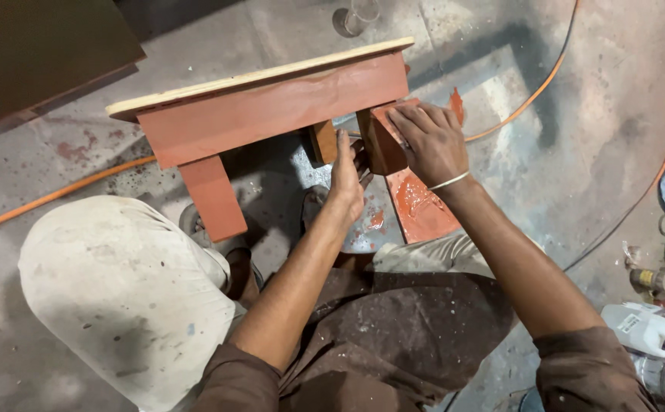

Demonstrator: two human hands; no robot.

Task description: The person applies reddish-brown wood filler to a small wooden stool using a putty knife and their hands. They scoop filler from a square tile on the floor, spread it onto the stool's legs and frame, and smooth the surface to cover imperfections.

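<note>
A small wooden bench (271, 107), stained red-brown with a pale unpainted top edge, lies on its side on the concrete floor in front of me. My left hand (345, 177) is closed around the inner edge of the bench's right leg (382, 145). My right hand (429, 141) lies flat on the outer face of that same leg, fingers together. A reddish-orange scrap (456, 105), like sandpaper, sticks out from under it. The other leg (212, 197) points toward my knee.
An orange cable (58, 194) crosses the floor behind the bench and curves off right. A wet red-brown panel (422, 210) lies under my right wrist. Bottles, cans and a white jug (642, 329) crowd the right edge. A dark cabinet (35, 53) stands at top left, a glass jar (359, 14) at top.
</note>
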